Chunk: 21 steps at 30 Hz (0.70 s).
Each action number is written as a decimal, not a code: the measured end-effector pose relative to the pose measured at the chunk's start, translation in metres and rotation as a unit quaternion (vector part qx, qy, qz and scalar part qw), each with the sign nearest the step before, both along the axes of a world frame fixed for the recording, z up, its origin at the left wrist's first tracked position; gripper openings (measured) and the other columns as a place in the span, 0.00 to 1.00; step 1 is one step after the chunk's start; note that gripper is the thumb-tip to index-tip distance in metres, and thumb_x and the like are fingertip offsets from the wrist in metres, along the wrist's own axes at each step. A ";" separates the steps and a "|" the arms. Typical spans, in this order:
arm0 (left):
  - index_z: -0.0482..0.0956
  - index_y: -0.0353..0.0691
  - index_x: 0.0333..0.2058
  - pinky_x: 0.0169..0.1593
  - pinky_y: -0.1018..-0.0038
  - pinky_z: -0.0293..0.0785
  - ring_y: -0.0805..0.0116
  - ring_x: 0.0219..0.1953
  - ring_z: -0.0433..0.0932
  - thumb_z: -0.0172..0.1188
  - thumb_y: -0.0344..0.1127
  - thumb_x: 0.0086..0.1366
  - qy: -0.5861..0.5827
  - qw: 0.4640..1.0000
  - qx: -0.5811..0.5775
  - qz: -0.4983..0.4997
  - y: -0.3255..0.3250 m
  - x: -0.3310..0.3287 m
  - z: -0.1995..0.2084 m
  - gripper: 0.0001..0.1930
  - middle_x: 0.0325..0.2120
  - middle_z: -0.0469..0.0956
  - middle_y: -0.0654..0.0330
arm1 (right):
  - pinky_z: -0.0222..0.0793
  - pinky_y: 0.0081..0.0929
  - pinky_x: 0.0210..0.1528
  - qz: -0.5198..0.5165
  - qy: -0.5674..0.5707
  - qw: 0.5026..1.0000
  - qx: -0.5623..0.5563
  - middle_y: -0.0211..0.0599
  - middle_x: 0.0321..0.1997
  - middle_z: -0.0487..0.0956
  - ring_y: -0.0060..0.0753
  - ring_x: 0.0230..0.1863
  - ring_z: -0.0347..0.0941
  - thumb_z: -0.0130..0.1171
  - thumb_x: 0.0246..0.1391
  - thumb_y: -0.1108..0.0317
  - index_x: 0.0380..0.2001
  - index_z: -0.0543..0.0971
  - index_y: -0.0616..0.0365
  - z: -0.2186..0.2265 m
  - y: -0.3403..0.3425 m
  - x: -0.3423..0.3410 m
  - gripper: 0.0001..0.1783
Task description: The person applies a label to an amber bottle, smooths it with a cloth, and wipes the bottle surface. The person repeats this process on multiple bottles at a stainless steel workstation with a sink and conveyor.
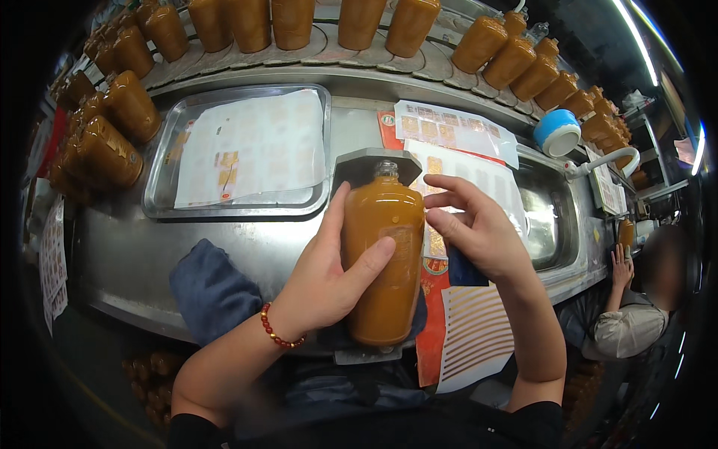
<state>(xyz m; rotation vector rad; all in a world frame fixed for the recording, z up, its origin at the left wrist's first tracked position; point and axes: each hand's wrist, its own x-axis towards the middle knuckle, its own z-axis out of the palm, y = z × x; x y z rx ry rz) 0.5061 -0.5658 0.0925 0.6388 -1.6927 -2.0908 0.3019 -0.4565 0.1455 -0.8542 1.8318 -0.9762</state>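
Note:
A glossy caramel-brown bottle [385, 269] with a short clear neck lies in front of me, its neck pointing away. It rests against a grey metal holder [359, 162] at its far end. My left hand [329, 269] is wrapped round the bottle's left side, thumb across its front. Just off the bottle's upper right side is my right hand [471, 221], fingers bent and apart; nothing shows between them. A raised pattern, partly behind my left thumb, marks the bottle's front. Beneath the right hand lie white decal sheets [482, 179] with gold prints.
At the left are a metal tray [153, 187] with a decal sheet and a blue cloth [213, 292]. A striped sheet [479, 337] lies near right, beside a sink [572, 224]. Brown bottles [292, 22] line the far conveyor. Another person [628, 322] sits at far right.

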 end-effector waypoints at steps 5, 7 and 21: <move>0.39 0.20 0.71 0.70 0.68 0.59 0.59 0.68 0.64 0.61 0.42 0.72 0.009 1.000 0.026 -0.012 -0.011 0.005 -0.005 0.47 0.65 0.64 0.40 | 0.70 0.12 0.36 0.001 -0.123 0.992 -0.022 0.51 0.57 0.77 0.12 0.31 0.72 0.77 0.52 0.63 0.72 0.55 0.69 -0.016 0.001 0.027 0.54; 0.39 0.20 0.71 0.69 0.68 0.60 0.59 0.68 0.65 0.61 0.43 0.71 0.015 1.000 0.026 -0.008 -0.011 0.006 -0.005 0.47 0.65 0.64 0.40 | 0.68 0.11 0.35 0.009 -0.130 0.991 -0.042 0.49 0.57 0.77 0.11 0.30 0.70 0.78 0.50 0.64 0.72 0.55 0.69 -0.020 0.002 0.030 0.55; 0.37 0.20 0.71 0.69 0.66 0.61 0.57 0.68 0.65 0.65 0.41 0.69 -0.003 0.999 -0.032 -0.019 -0.015 0.008 -0.006 0.50 0.66 0.63 0.40 | 0.69 0.13 0.37 -0.053 -0.213 0.973 -0.076 0.51 0.59 0.76 0.12 0.33 0.70 0.74 0.54 0.68 0.73 0.55 0.67 -0.031 0.000 0.036 0.50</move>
